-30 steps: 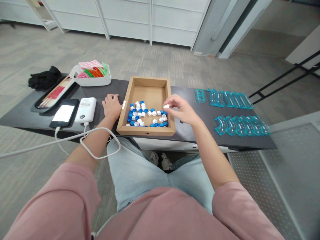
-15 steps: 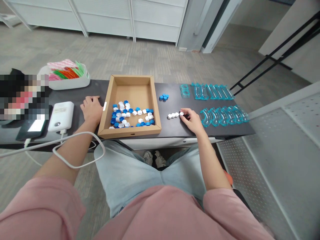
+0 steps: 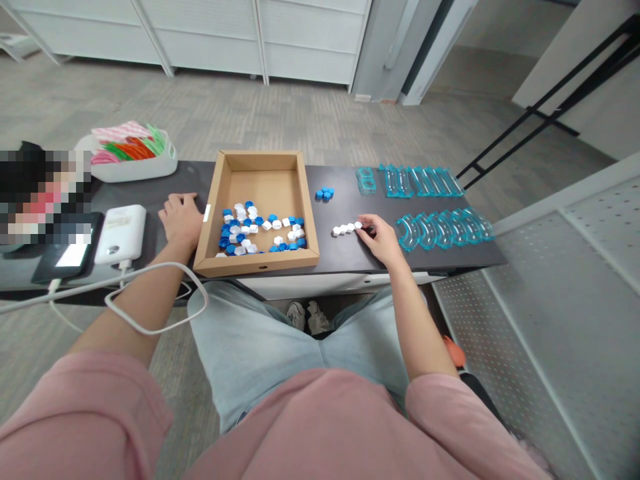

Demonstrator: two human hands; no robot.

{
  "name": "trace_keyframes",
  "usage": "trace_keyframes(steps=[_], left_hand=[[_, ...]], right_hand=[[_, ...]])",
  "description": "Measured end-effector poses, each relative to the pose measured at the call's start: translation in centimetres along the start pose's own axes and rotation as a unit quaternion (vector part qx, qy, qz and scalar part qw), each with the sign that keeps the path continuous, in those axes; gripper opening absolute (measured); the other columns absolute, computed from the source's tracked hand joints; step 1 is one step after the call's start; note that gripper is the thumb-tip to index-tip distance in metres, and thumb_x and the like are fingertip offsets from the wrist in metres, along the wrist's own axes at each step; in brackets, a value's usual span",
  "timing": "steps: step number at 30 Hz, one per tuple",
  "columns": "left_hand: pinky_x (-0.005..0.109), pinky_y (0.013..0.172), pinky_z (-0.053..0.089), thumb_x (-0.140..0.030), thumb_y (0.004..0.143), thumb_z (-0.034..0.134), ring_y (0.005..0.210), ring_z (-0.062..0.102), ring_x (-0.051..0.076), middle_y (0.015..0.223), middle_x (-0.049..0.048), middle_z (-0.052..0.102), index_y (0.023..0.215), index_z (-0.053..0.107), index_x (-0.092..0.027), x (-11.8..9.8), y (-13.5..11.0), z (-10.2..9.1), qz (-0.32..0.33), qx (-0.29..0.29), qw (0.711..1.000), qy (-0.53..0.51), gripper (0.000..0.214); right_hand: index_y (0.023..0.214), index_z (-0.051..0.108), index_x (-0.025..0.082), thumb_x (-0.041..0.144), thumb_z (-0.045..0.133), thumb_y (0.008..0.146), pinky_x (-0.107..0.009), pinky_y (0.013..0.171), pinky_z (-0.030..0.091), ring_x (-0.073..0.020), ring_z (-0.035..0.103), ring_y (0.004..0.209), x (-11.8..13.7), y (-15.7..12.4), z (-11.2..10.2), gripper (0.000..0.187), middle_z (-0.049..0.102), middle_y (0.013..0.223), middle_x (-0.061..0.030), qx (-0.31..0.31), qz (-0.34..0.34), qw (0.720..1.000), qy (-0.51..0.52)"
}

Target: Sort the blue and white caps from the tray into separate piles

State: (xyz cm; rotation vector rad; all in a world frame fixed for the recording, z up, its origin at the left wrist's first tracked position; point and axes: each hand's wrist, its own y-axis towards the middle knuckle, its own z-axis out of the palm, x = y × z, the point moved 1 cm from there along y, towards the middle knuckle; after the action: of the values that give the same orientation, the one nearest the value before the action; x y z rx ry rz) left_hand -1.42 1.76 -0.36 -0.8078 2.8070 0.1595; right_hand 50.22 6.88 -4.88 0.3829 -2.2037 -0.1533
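A shallow cardboard box (image 3: 216, 200) on the dark table (image 3: 345, 257) holds several small blue and white hexagonal pieces (image 3: 260, 230). My left hand (image 3: 180, 217) rests flat on the table against the box's left wall, fingers spread. My right hand (image 3: 381, 235) lies on the table to the right of the box, fingertips pinched at the right end of a short row of white pieces (image 3: 346, 229). A small cluster of blue pieces (image 3: 325, 194) sits farther back on the table.
Two rows of clear teal curved parts (image 3: 443, 227) lie at the table's right. On the left are a white power bank (image 3: 120, 233), a phone (image 3: 63, 257), a white cable (image 3: 150, 327) and a white tray of coloured items (image 3: 133, 150). White cabinets stand behind.
My right hand went from holding a white piece over the box to the table on the right, setting it at the end of the white row. The camera view shifted right.
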Motion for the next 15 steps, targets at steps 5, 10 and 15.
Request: trace_keyframes(steps=[5, 10, 15], left_hand=[[0.064, 0.132, 0.038, -0.033, 0.115, 0.039, 0.16, 0.051, 0.05, 0.175, 0.0366, 0.052, 0.173, 0.058, -0.005, 0.2, 0.1, 0.2, 0.008, -0.009, 1.0, -0.008, 0.067], [0.063, 0.132, 0.037, -0.039, 0.114, 0.042, 0.159, 0.049, 0.049, 0.174, 0.0349, 0.052, 0.173, 0.057, -0.005, 0.4, 0.1, 0.4, 0.011, -0.008, 1.0, -0.016, 0.069], [0.062, 0.133, 0.036, -0.04, 0.113, 0.041, 0.159, 0.05, 0.049, 0.174, 0.0344, 0.052, 0.174, 0.057, -0.005, 0.2, -0.1, 0.2, 0.013, -0.004, 1.0, -0.016, 0.072]], right_hand=[[0.134, 0.078, 0.029, 0.052, 0.085, 0.092, -0.054, 0.098, 0.068, -0.0359, 0.08, 0.114, 0.0, -0.1, -0.3, 0.048, 0.084, 0.134, -0.0145, -0.017, -0.013, 0.999, 0.03], [0.126, 0.076, 0.031, 0.053, 0.08, 0.095, -0.051, 0.097, 0.066, -0.0323, 0.076, 0.109, 0.9, 0.1, -0.9, 0.039, 0.081, 0.123, -0.0109, -0.106, -0.012, 0.993, 0.055], [0.125, 0.08, 0.03, 0.043, 0.072, 0.107, -0.046, 0.095, 0.062, -0.0277, 0.072, 0.094, 8.1, 1.6, 1.7, 0.023, 0.08, 0.109, -0.0068, 0.023, -0.127, 0.991, 0.045]])
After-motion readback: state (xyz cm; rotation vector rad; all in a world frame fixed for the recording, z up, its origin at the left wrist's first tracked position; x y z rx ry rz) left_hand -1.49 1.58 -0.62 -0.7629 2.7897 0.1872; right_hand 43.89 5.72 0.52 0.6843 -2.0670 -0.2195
